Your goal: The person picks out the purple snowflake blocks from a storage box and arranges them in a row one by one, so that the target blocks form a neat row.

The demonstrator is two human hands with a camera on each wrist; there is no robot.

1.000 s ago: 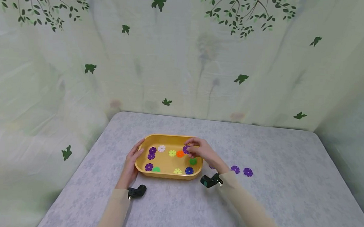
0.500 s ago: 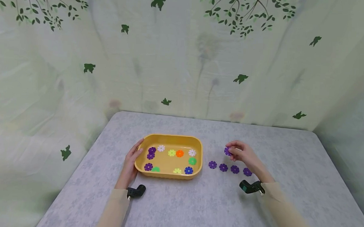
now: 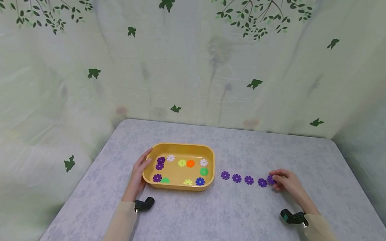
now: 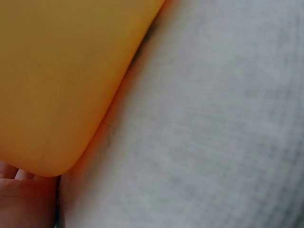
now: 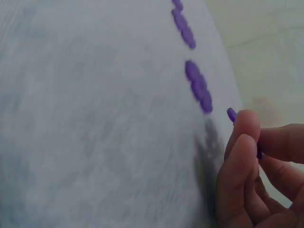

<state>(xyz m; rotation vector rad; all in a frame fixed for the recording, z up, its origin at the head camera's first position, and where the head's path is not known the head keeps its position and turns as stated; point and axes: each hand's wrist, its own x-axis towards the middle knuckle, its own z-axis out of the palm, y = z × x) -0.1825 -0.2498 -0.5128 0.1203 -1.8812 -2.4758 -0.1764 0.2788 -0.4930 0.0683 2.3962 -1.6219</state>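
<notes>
The left hand grips the left end of a yellow tray, thumb at the rim; the left wrist view shows the tray's outer wall and part of the hand. Between thumb and fingers, the right hand pinches a purple flower-shaped disc at the right end of a row of purple discs. In the right wrist view the hand mostly hides its disc, which looks tilted on edge beside the nearest disc of the row.
Inside the tray lie purple, white, yellow, orange, green and blue flower discs. The grey table ends at a leaf-patterned curtain behind.
The right hand has carried a purple disc from over the tray's right side to the right end of the row. The left hand and tray have stayed in place.
</notes>
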